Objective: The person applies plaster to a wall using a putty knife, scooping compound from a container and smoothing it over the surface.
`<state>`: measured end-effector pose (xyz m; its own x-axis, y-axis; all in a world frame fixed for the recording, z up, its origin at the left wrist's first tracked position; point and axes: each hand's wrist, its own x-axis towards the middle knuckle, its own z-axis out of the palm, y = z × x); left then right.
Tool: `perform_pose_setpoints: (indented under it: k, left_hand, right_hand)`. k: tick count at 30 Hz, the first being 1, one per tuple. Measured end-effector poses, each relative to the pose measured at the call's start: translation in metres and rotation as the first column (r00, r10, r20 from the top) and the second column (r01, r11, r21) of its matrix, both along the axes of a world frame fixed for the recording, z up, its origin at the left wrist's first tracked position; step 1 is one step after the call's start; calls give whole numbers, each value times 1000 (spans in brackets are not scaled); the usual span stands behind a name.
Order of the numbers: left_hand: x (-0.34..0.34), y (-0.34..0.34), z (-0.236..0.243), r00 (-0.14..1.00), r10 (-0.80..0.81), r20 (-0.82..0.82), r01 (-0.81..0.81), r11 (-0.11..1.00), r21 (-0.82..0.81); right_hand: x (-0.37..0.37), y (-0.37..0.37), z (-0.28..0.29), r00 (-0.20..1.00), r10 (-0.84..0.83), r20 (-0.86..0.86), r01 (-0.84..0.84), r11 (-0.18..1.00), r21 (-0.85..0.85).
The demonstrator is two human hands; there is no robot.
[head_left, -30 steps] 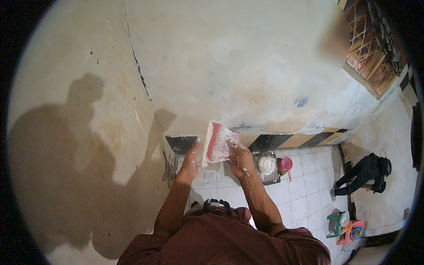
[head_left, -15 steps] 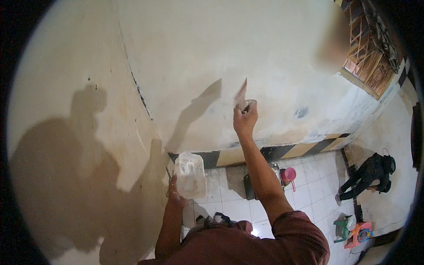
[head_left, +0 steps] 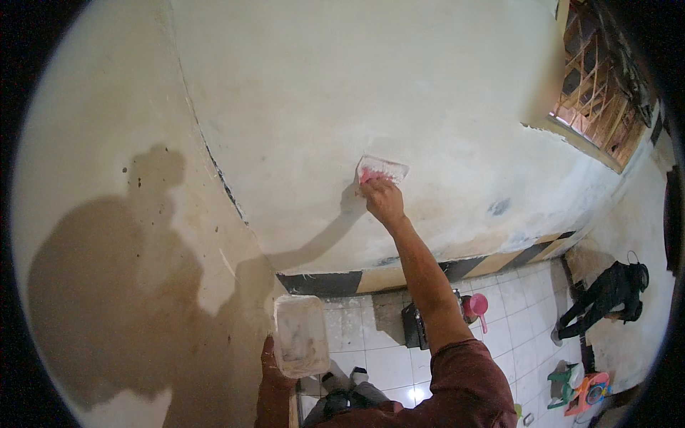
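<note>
My right hand (head_left: 384, 201) grips a pink putty spreader (head_left: 392, 170) smeared with white paste, its flat blade lying against the pale wall (head_left: 307, 128). Low on the left, my left hand (head_left: 272, 365) holds a clear rectangular plastic container (head_left: 322, 335) by its side. Whitish residue coats the inside of the container. Most of the left hand's fingers are hidden behind it.
A crack (head_left: 207, 151) runs down the wall corner at left. Below, a pink dipper (head_left: 478, 304) and a dark box-like object (head_left: 412, 327) stand on the tiled floor (head_left: 385, 367). To the right are a person in black (head_left: 606, 298), plastic stools (head_left: 586, 394) and a lattice window (head_left: 596, 93).
The spreader has turned from upright and edge-on to flat on the wall, and my right hand has shifted slightly left and down. The container is lower and more face-on.
</note>
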<state>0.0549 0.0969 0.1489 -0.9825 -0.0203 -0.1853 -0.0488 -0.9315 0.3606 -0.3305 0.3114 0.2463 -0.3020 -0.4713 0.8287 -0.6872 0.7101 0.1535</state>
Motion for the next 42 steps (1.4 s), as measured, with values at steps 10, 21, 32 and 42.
perform_pose_setpoints:
  k: [10, 21, 32, 42]
  left_hand:
    - [1, 8, 13, 994, 41, 97, -34, 997, -73]
    - [8, 22, 28, 980, 50, 192, -62, 996, 58]
    - [24, 4, 13, 976, 74, 205, -88, 994, 59]
    - [23, -2, 7, 992, -1, 128, -8, 998, 67]
  right_hand:
    - [54, 26, -13, 980, -191, -58, 145, 880, -451]
    - [-2, -70, 8, 983, -2, 181, 111, 799, -591]
    - [48, -36, -31, 986, 67, -152, -76, 996, -52]
    - [63, -1, -77, 958, 257, 125, -253, 966, -46]
